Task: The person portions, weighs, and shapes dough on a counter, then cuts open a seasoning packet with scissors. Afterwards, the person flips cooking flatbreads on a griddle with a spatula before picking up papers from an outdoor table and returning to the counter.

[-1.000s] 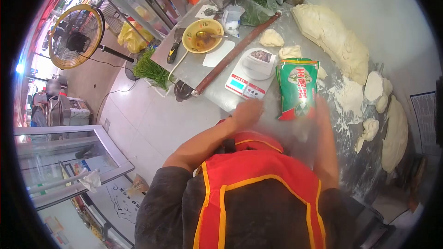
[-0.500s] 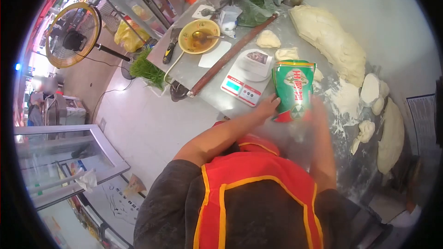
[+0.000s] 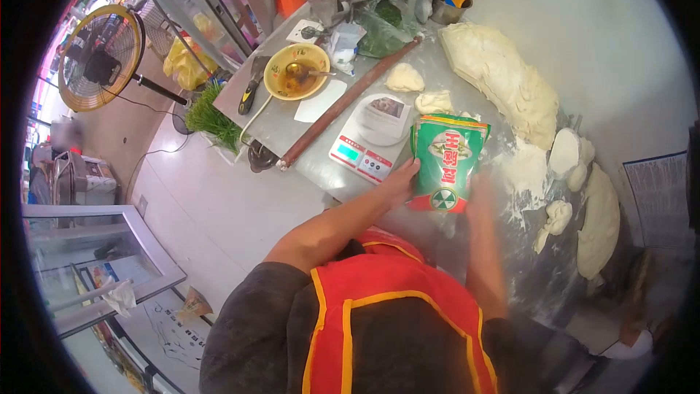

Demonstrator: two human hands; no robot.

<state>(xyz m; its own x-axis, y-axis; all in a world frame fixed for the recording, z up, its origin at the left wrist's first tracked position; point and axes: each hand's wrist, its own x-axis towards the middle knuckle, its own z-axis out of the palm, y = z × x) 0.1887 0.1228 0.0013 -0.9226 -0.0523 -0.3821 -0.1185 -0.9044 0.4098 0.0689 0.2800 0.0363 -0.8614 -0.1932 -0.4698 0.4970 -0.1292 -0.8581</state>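
Observation:
A green and red printed bag is upright in front of me at the table edge, its top seam toward the dough. My left hand is closed on the bag's left edge, thumb near the front. My right hand is at the lower right edge of the bag, smeared by motion, so its fingers cannot be made out. Just left of the bag lies a white kitchen scale with a lit display. Two small dough pieces, one rounded and one folded, sit beyond the bag.
A long dough slab lies along the wall, with loose flour and more dough at right. A rolling pin lies left of the scale. Farther left are a yellow bowl with liquid and a knife-like black-and-yellow handle.
The whole view has shifted, so the table items appear further left. The bag stays between my hands, slightly lower in view. My right hand remains blurred beside it.

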